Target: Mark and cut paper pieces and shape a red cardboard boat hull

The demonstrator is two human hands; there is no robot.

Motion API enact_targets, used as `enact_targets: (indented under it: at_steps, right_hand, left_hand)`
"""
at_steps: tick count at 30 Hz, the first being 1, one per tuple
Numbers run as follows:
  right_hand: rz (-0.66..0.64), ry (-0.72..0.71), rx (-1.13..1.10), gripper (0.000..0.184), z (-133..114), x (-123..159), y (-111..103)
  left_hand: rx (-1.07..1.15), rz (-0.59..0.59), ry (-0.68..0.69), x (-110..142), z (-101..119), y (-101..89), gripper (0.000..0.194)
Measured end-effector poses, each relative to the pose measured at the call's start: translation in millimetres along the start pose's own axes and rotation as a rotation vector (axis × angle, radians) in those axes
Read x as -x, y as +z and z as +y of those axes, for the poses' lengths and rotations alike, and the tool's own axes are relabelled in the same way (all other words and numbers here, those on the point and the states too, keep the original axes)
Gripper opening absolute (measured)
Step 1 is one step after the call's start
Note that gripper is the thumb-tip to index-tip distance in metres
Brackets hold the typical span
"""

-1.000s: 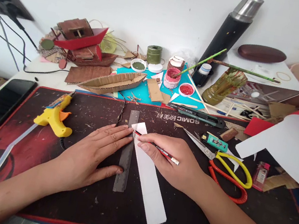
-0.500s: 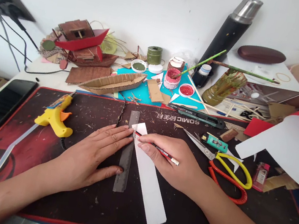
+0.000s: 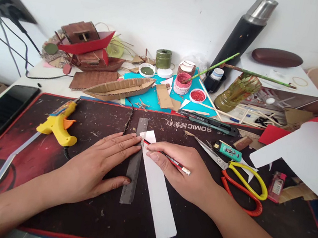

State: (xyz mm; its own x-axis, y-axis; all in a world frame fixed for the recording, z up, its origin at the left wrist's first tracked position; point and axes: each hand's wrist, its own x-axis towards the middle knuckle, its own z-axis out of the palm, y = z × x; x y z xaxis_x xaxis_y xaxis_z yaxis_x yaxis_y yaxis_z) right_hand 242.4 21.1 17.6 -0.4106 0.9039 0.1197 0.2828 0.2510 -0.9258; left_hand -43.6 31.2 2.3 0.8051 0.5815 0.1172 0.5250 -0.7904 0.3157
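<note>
The right hand's fingers grip a pencil — its tip at the paper strip's far end. Just left of them, the left hand's fingers, slightly spread, press the clear ruler — beside the strip.

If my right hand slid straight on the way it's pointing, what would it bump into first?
Most likely your left hand, at the fingertips beside the pencil tip. Depth there is hard to judge.
</note>
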Motion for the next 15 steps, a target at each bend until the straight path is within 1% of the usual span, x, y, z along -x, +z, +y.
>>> enact_targets:
  at_steps: [4,7,11,15]
  right_hand:
    - [0.044,-0.016,-0.057,0.018,-3.1,-1.0,-0.2]
    - [0.098,-0.029,-0.068,0.02,-3.2,-1.8,-0.3]
    - [0.16,-0.042,-0.018,0.024,0.6,-1.5,1.0]
    - [0.177,-0.05,0.035,0.026,2.7,-1.1,3.7]
  left_hand:
    - [-0.003,0.007,0.004,-0.6,0.4,-0.6,0.075]
    - [-0.001,0.008,-0.002,-0.5,0.8,-0.7,0.073]
    - [0.01,0.009,-0.005,-0.4,1.4,-1.0,0.072]
    - [0.013,0.009,-0.012,-0.6,1.9,-0.8,0.074]
